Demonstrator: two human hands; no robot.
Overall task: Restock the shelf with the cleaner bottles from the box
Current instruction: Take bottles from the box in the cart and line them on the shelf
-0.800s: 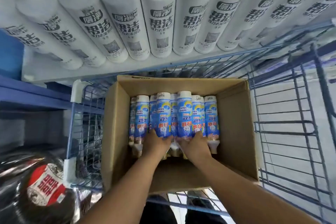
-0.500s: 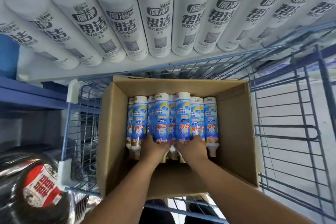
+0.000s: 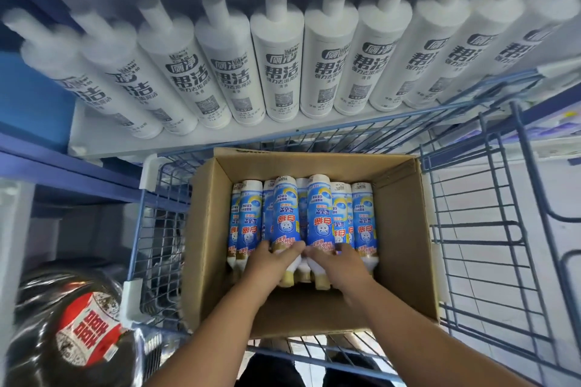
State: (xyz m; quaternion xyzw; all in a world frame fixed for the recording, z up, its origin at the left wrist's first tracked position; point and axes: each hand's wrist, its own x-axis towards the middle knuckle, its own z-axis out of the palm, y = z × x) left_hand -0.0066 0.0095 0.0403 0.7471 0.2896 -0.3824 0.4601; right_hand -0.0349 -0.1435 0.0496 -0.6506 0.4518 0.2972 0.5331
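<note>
While both hands clasp raised bottles | L hand [image 3: 273,261] curled on bottle [image 3: 284,214] | R hand [image 3: 341,262] curled on its neighbour [image 3: 321,210] | risk: slick necks slip, topple pack in box [image 3: 405,245]

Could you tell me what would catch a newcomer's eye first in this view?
First the long row of white bottles on the shelf across the top. Next, the blue bottles lying packed in the cardboard box at centre, inside a blue wire cart, with the left hand and right hand gripping their near ends. A dark wrapped item with a red label sits at lower left.
</note>
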